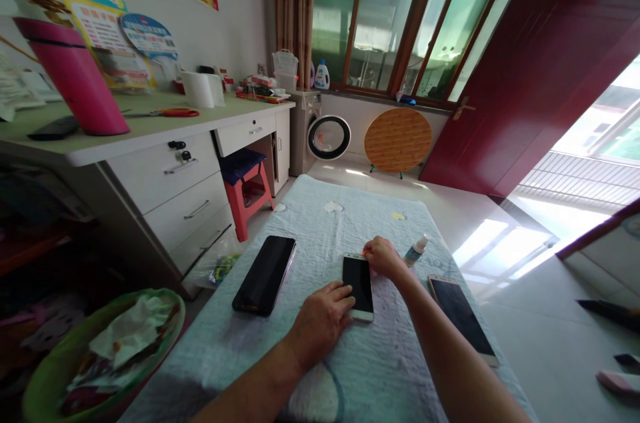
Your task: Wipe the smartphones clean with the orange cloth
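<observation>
Across blue cloth (310, 226): white phone (359, 279) central, black phone (265, 275) at nine o'clock, gold-edged phone (461, 316) at three, so three phones; one bottle (416, 251) at two. Left grip (323, 316), uncurled, touches the white phone; right grip (383, 257) pinches something orange (364, 253), mostly hidden.

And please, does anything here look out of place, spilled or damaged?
I see no spill, and no clear damage on the phone under the left hand. Two things stand out: the washing machine door hangs wide open, and a round wooden tabletop stands on edge, not flat, below the window.
</observation>
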Available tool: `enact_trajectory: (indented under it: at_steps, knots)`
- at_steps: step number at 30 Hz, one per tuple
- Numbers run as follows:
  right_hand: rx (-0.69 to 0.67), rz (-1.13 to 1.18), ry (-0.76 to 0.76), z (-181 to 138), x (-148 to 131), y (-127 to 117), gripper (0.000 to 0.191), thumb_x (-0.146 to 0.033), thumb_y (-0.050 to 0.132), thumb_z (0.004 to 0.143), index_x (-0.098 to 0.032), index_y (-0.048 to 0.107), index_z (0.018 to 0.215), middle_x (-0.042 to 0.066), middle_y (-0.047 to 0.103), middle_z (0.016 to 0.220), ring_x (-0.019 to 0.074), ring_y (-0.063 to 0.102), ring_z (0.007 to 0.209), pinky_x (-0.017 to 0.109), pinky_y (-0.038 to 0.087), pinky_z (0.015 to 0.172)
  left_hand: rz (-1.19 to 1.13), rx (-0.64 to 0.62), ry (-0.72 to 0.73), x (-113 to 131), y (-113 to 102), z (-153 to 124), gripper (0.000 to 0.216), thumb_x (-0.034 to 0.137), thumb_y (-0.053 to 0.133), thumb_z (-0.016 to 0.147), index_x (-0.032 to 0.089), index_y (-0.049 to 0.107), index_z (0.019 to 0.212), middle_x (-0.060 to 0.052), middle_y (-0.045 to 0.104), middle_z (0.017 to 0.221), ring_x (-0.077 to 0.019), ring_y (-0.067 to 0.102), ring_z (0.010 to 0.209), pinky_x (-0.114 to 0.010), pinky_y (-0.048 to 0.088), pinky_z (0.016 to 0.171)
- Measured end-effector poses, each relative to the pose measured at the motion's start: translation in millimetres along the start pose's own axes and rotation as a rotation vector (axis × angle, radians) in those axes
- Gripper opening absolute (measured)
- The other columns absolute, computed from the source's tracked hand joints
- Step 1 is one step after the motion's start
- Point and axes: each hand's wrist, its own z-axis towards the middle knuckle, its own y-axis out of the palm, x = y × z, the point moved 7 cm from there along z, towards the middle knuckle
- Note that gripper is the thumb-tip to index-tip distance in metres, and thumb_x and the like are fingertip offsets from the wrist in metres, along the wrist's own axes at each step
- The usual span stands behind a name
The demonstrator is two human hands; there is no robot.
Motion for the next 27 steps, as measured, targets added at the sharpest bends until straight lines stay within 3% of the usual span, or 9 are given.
enact_trajectory:
  at_steps: [13, 23, 27]
  knots:
    - [-0.073, -0.017, -0.197, 17, -50, 7, 0.030, -0.012, 0.048, 0.084, -0.018, 0.076, 0.093, 0.009, 0.069, 0.099, 0.0166, 0.060, 0.093, 0.024, 0.038, 0.086, 0.018, 0.023, -0.013, -1, 1, -2, 0.027, 0.016, 0.068, 0.084, 0.022, 0.068, 0.110, -0.005, 0.065, 0.126, -0.0248, 0.057, 0.120, -0.039, 0.048, 0.102]
    - [-0.104, -0.064, -0.126, 9, -9, -1, 0.029, -0.012, 0.051, 0.082, -0.019, 0.077, 0.093, 0.010, 0.069, 0.099, 0.0187, 0.061, 0.090, 0.024, 0.040, 0.075, 0.021, 0.011, -0.050, 3, 1, -2, 0.031, 0.012, 0.071, 0.080, 0.017, 0.068, 0.111, -0.009, 0.064, 0.126, -0.0263, 0.058, 0.118, -0.040, 0.048, 0.103]
    - [-0.116, -0.074, -0.118, 11, -5, -1, 0.030, -0.011, 0.051, 0.080, -0.018, 0.078, 0.091, 0.011, 0.070, 0.097, 0.0183, 0.063, 0.087, 0.024, 0.040, 0.073, 0.021, 0.006, -0.053, 2, 1, -2, 0.031, 0.011, 0.070, 0.081, 0.018, 0.067, 0.111, -0.008, 0.063, 0.127, -0.0262, 0.058, 0.119, -0.040, 0.048, 0.103]
